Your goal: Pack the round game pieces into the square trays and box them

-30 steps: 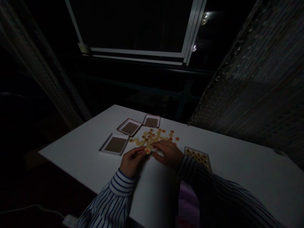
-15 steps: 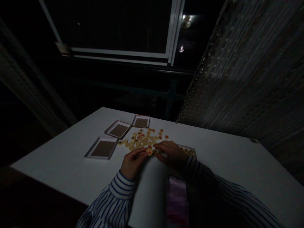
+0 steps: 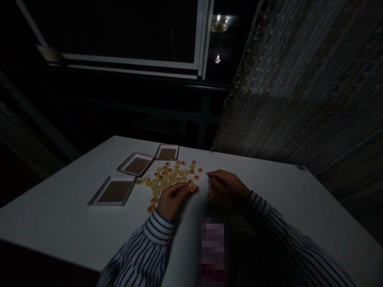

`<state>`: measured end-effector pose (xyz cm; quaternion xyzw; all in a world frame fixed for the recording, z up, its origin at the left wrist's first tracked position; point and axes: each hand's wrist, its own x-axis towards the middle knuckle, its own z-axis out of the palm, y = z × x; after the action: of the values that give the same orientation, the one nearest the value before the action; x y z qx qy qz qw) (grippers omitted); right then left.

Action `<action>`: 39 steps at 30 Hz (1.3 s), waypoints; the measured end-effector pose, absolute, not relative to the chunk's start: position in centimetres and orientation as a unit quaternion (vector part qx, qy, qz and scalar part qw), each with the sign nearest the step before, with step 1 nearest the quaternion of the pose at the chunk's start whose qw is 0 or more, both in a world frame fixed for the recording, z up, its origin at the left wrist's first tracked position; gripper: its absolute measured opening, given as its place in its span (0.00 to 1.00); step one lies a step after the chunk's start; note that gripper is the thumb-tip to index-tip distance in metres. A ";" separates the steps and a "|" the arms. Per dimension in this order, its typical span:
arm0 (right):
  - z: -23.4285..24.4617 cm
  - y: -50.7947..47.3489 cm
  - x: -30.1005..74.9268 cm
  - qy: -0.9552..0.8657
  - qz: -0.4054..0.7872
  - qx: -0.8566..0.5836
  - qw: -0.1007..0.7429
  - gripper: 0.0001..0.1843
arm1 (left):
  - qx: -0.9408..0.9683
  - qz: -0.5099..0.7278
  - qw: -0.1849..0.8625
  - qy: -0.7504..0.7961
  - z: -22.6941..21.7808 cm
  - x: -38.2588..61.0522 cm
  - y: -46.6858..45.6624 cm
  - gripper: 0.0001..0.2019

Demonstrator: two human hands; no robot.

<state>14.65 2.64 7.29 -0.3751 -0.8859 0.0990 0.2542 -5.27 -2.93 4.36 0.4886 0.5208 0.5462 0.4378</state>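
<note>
Several round yellow game pieces [image 3: 172, 175] with red or black marks lie scattered on a white table [image 3: 74, 223]. My left hand [image 3: 172, 201] rests at the near edge of the scatter, fingertips pinched on one red-marked piece [image 3: 192, 187]. My right hand [image 3: 229, 186] is curled over a clear box of pieces [image 3: 214, 196] just to the right; most of the box is hidden under the hand. Both sleeves are white with blue stripes.
Three shallow box trays with brown insides sit left of the pieces: one near [image 3: 113, 192], one middle [image 3: 135, 164], one far [image 3: 166, 152]. A beaded curtain [image 3: 299, 87] hangs at the right. A dark window [image 3: 119, 40] is behind the table. The room is very dim.
My right hand has left the piece that both hands were touching and moved right onto the clear box. The left hand keeps the piece. The view has swung to the right.
</note>
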 end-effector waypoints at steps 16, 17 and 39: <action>6.0 2.9 17.1 -0.873 0.127 -0.380 0.278 0.13 | 0.499 0.534 0.474 0.491 3.4 -1.3 -0.5 0.12; 6.0 2.9 17.2 -0.872 0.131 -0.382 0.277 0.13 | 0.500 0.535 0.474 0.489 3.4 -1.1 -0.3 0.12; 4.1 3.2 17.9 -0.810 0.289 -0.395 0.322 0.14 | 0.501 0.553 0.430 0.508 2.0 1.7 0.8 0.10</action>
<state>17.88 3.24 4.14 -0.3954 -0.8103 0.2889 0.3219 1.74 0.76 2.01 0.5010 0.5083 0.5527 0.4303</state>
